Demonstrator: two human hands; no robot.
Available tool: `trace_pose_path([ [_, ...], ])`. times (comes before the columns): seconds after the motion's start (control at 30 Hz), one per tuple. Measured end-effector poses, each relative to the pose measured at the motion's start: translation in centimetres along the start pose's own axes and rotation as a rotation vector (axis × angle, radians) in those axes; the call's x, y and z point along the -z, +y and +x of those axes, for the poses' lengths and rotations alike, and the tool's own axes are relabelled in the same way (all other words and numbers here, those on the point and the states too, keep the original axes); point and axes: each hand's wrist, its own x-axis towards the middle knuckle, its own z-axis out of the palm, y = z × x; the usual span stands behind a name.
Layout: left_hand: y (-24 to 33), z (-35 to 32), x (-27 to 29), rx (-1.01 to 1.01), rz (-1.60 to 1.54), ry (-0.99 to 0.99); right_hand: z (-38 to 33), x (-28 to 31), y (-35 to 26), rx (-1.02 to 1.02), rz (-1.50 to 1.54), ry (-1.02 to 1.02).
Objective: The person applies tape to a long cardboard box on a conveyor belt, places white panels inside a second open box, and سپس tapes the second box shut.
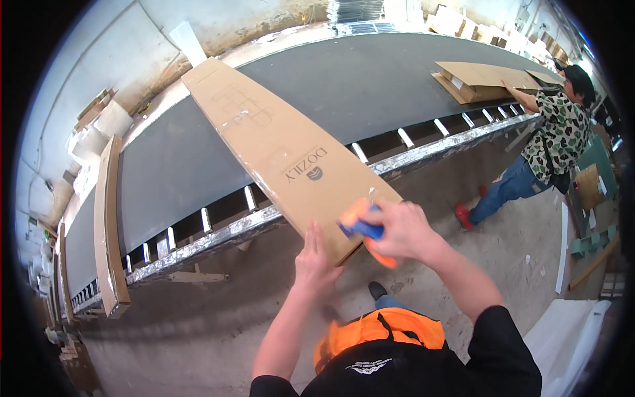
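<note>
A long, flat brown cardboard box lies across the conveyor, its near end sticking out over the edge toward me. Dark printing marks its top face. Against the left side of that near end rests my left hand, fingers stretched out along the cardboard. My right hand is closed around an orange and blue tape dispenser, held at the box's near right corner. Motion blurs the dispenser, so its contact with the box is hard to make out.
The dark conveyor belt has a metal rail with rollers along its near side. Another long box lies across it at left. At right, a co-worker in a patterned shirt handles an open carton. White sheeting lies at lower right.
</note>
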Motion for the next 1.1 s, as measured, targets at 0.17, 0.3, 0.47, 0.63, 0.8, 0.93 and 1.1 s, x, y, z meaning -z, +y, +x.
trace_pose_path([
  [0.17, 0.1, -0.6, 1.3, 0.109, -0.136, -0.094, 5.0, -3.9, -4.9, -0.159, -0.237, -0.41],
  [0.3, -1.8, -0.6, 1.2, 0.026, 0.021, -0.081, -4.1, -6.9, -4.1, -0.114, -0.225, -0.495],
  [0.47, -1.1, 0.1, 0.6, -0.213, 0.117, -0.017, -3.1, -19.4, -1.2, 0.034, -0.473, -0.56],
  [0.63, -2.0, -0.8, 1.4, -0.183, 0.092, -0.021, -8.4, -18.7, 5.8, -0.306, 0.15, -0.06],
  [0.8, -1.6, -0.7, 1.8, -0.148, 0.118, -0.02, -6.2, -8.0, 19.2, -0.526, 1.496, 0.149],
  [0.93, -1.3, -0.4, 1.5, -0.147, 0.129, -0.044, 1.6, -4.3, 24.6, -0.398, 1.413, -0.068],
  [1.1, -1.6, -0.1, 3.3, -0.104, 0.178, -0.089, -3.5, -6.0, 21.2, -0.208, 1.284, -0.348],
])
